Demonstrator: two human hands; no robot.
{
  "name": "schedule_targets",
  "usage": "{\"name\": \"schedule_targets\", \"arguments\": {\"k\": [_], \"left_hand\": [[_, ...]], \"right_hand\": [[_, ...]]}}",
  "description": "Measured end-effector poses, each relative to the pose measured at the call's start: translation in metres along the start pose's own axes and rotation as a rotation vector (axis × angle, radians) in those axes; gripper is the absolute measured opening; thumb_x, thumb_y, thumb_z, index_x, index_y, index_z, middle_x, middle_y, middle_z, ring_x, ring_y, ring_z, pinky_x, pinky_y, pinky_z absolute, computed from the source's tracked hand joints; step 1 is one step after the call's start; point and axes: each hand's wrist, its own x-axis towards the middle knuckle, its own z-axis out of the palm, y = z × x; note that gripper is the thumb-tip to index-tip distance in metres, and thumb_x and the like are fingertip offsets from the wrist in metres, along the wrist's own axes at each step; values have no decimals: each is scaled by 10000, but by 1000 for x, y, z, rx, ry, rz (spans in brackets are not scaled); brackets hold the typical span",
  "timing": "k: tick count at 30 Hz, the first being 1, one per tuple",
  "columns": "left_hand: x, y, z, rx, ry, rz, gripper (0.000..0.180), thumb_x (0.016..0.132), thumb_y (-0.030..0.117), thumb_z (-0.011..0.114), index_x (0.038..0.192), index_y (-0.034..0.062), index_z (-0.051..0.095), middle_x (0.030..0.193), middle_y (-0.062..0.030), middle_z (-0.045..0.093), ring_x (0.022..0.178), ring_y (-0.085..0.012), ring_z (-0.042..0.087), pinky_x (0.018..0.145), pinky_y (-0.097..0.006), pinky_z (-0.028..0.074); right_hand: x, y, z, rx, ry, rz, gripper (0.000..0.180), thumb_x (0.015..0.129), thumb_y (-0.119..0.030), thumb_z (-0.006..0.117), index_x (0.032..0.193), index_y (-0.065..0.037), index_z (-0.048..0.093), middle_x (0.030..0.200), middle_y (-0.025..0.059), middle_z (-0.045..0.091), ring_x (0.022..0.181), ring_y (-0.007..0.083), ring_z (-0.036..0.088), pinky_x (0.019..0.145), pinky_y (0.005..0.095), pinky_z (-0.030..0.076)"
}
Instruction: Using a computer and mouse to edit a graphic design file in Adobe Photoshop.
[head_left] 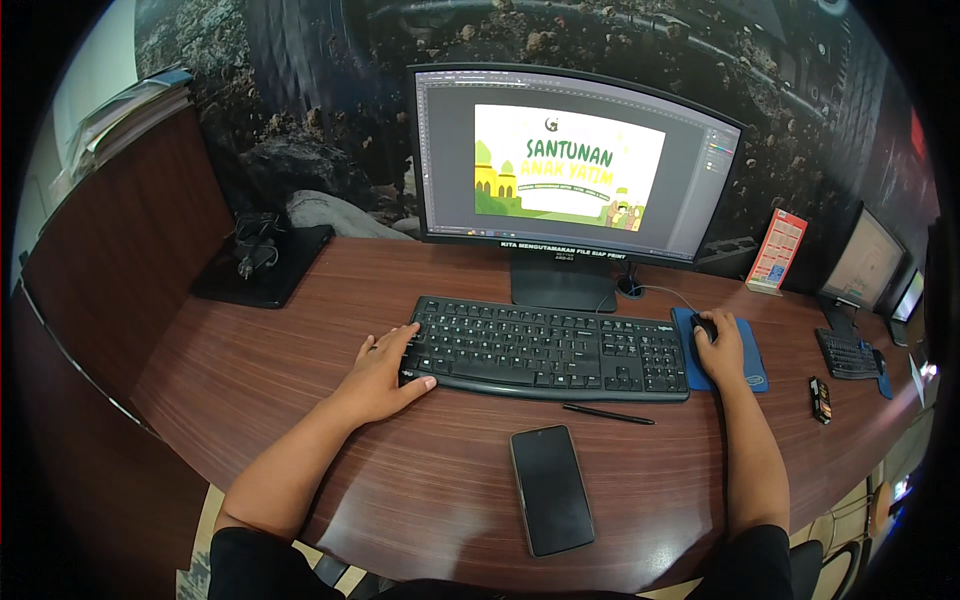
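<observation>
Here's the desk, reddish-brown with streaky wood grain, and it's carrying plenty! Out on the left, a flat black device sits near the side panel. Centre back, the big monitor stands on its dark base, and in front of it stretches the black keyboard, a blue mouse pad just beside its right end. Nearer, a slim black pen lies slantwise, and below that, a phone, dark screen up! Over right: an upright red-orange calendar, a small dark object, and a second keyboard before another monitor.
</observation>
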Motion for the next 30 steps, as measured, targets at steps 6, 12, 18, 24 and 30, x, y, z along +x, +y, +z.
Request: {"name": "schedule_targets", "arguments": {"k": [6, 12, 18, 24, 30], "left_hand": [[0, -1, -1, 6, 11, 25, 878, 943, 455, 697, 1581, 0, 300, 1575, -311, 405, 1534, -428, 300, 1260, -580, 147], [0, 1, -2, 15, 2, 14, 883, 942, 458, 700, 1581, -1, 300, 1574, -310, 407, 1532, -430, 304, 1260, -580, 148], [-1, 0, -2, 11, 1, 11, 887, 943, 464, 699, 1584, 0, 298, 1582, -301, 402, 1540, -420, 292, 1265, -572, 141], [0, 2, -2, 15, -8, -2, 885, 947, 464, 693, 1587, 1, 296, 1588, -302, 391, 1546, -409, 283, 1267, -564, 142], [-2, 0, -2, 5, -12, -18, 884, 935, 404, 724, 1604, 34, 279, 1597, -298, 382, 1556, -406, 262, 1276, -546, 118]], "right_hand": [[1, -12, -3, -69, -7, 29, 263, 818, -121, 656, 1065, -35, 672, 1131, 167, 653, 1101, 381, 631, 951, 452, 503], [3, 2, 0, -94, 40, 21, 288, 811, -132, 647, 1080, -32, 675, 1138, 168, 653, 1097, 384, 631, 945, 454, 503], [2, 3, 3, -63, 2, 36, 289, 855, -150, 675, 1123, -43, 686, 1152, 169, 654, 1092, 392, 634, 953, 454, 505], [3, 11, 5, -128, 55, 55, 274, 901, -174, 688, 1137, -35, 685, 1154, 188, 652, 1100, 410, 628, 968, 466, 494], [3, 6, 5, -144, 51, 60, 288, 924, -192, 688, 1166, -37, 680, 1143, 207, 632, 1103, 423, 617, 960, 478, 489]]}}
